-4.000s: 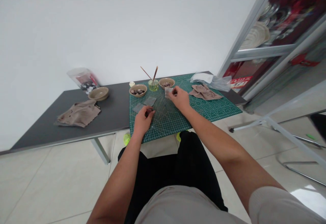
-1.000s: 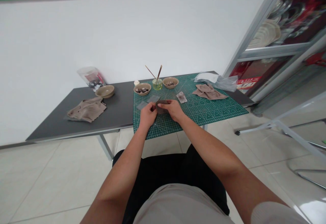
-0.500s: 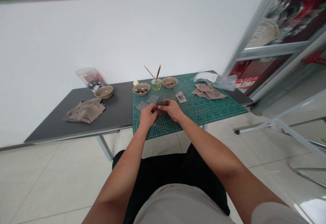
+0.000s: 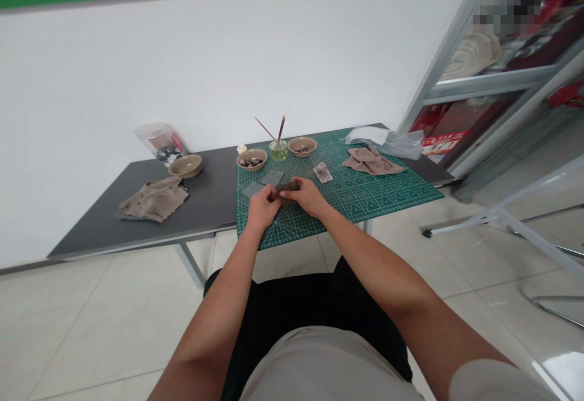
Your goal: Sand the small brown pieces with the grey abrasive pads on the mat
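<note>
Above the green cutting mat [image 4: 365,197], both hands meet at a small dark grey-brown piece [image 4: 288,187], which looks like a folded sheet of sandpaper. My left hand [image 4: 263,207] pinches its left end, fingers closed. On the other end my right hand [image 4: 310,196] is closed too, its thumb lying along the near side. Whether anything small sits inside the piece is hidden by the fingers. Just beyond my left hand lie two flat grey sheets [image 4: 272,177]. A whitish card with a dark smudged pattern [image 4: 323,173] rests to the right of my right hand.
Along the back stand a bowl of dark stones [image 4: 252,168], a glass jar [image 4: 278,153] holding two sticks and another bowl [image 4: 302,154]. Rightward lie a brown cloth [image 4: 371,163] and a plastic bag [image 4: 392,141]. A third bowl [image 4: 185,174], cloth [image 4: 155,199] and clear container [image 4: 159,142] are left.
The view has shifted slightly. Both hands keep hold of the dark piece at nearly the same spot, and its visible part has tilted a little. Nothing else on the table has moved.
</note>
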`<action>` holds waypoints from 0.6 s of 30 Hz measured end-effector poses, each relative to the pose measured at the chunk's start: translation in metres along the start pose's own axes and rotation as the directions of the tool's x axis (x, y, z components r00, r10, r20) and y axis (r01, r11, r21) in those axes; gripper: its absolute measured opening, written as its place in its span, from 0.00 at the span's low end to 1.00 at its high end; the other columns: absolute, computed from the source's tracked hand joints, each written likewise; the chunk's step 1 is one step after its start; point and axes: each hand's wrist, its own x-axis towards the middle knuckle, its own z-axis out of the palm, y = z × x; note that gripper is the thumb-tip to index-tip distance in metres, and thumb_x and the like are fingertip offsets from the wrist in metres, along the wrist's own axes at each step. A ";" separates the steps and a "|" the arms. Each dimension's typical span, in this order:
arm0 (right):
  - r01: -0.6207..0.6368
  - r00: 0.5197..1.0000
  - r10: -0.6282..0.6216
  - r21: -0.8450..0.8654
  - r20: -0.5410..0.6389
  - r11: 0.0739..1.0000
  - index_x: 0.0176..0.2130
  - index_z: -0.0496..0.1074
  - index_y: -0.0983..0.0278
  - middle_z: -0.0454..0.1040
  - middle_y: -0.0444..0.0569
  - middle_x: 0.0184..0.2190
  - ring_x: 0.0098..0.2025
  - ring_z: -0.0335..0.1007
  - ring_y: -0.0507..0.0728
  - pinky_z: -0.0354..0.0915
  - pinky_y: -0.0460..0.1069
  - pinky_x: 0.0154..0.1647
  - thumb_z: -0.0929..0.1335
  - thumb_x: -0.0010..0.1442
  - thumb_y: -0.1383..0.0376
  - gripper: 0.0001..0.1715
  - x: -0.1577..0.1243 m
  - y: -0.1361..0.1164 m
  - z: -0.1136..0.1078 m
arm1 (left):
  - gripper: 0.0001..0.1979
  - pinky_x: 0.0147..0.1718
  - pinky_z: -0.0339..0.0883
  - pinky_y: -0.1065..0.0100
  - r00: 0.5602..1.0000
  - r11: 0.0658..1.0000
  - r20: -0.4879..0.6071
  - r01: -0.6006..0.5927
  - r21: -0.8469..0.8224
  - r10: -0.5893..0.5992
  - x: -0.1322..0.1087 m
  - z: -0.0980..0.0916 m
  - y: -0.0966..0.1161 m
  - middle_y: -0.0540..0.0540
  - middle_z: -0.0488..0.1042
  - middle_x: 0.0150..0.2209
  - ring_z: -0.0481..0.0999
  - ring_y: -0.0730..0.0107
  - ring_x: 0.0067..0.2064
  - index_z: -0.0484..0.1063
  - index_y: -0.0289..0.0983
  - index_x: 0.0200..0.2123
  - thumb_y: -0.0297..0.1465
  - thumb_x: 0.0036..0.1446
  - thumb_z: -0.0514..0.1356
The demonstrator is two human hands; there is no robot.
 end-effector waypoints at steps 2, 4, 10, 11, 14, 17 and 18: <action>0.000 1.000 0.001 0.033 -0.026 0.999 0.24 0.63 0.62 0.64 0.38 0.21 0.25 0.59 0.50 0.58 0.46 0.28 0.78 0.38 0.56 0.24 0.000 -0.001 0.000 | 0.06 0.28 0.57 0.71 1.000 0.999 0.015 0.008 -0.035 -0.007 0.000 0.000 0.000 0.55 0.66 0.22 0.64 0.74 0.27 0.64 0.38 0.23 0.29 0.49 0.59; -0.007 0.999 0.011 0.084 -0.053 0.996 0.24 0.62 0.62 0.64 0.38 0.21 0.25 0.59 0.50 0.59 0.47 0.28 0.77 0.39 0.55 0.24 0.000 -0.001 0.000 | 0.05 0.28 0.58 0.70 1.000 0.995 0.021 0.020 -0.095 -0.018 0.000 0.000 0.000 0.54 0.66 0.23 0.65 0.73 0.27 0.65 0.38 0.24 0.29 0.49 0.59; -0.032 0.999 0.031 0.055 0.014 0.998 0.24 0.63 0.62 0.64 0.38 0.21 0.26 0.59 0.50 0.58 0.47 0.28 0.78 0.36 0.56 0.25 0.001 -0.001 0.000 | 0.06 0.28 0.56 0.70 1.000 1.000 0.001 -0.007 -0.013 0.007 -0.001 -0.001 0.002 0.55 0.64 0.21 0.64 0.73 0.26 0.63 0.38 0.23 0.26 0.49 0.57; -0.038 0.999 0.037 0.076 0.010 0.996 0.24 0.63 0.62 0.64 0.38 0.21 0.25 0.59 0.50 0.58 0.47 0.28 0.79 0.36 0.56 0.26 0.001 -0.001 0.000 | 0.06 0.28 0.57 0.70 1.000 1.000 0.003 -0.012 -0.010 0.012 -0.001 -0.001 0.003 0.55 0.65 0.21 0.64 0.73 0.26 0.63 0.38 0.23 0.26 0.49 0.58; -0.062 0.998 0.063 0.174 -0.001 0.983 0.25 0.60 0.61 0.64 0.38 0.22 0.25 0.62 0.51 0.61 0.48 0.28 0.79 0.35 0.54 0.28 0.001 -0.001 0.000 | 0.05 0.29 0.59 0.70 1.000 0.998 -0.002 -0.016 -0.065 0.016 0.000 0.000 0.003 0.54 0.67 0.23 0.66 0.73 0.27 0.65 0.38 0.25 0.27 0.50 0.59; -0.055 0.998 0.052 0.164 0.024 0.985 0.25 0.61 0.61 0.65 0.38 0.22 0.26 0.63 0.51 0.62 0.49 0.30 0.79 0.36 0.55 0.28 0.002 0.001 -0.001 | 0.05 0.28 0.58 0.70 1.000 0.998 -0.012 -0.012 -0.054 0.011 -0.001 0.000 0.003 0.54 0.66 0.23 0.66 0.73 0.27 0.65 0.38 0.25 0.27 0.49 0.59; -0.043 0.999 0.038 0.139 0.032 0.989 0.25 0.62 0.62 0.65 0.38 0.22 0.26 0.63 0.51 0.62 0.48 0.30 0.79 0.36 0.56 0.27 0.002 0.001 -0.001 | 0.05 0.28 0.57 0.70 1.000 1.000 -0.011 -0.013 -0.027 0.012 -0.001 0.000 0.003 0.55 0.65 0.22 0.65 0.74 0.26 0.64 0.38 0.24 0.26 0.49 0.58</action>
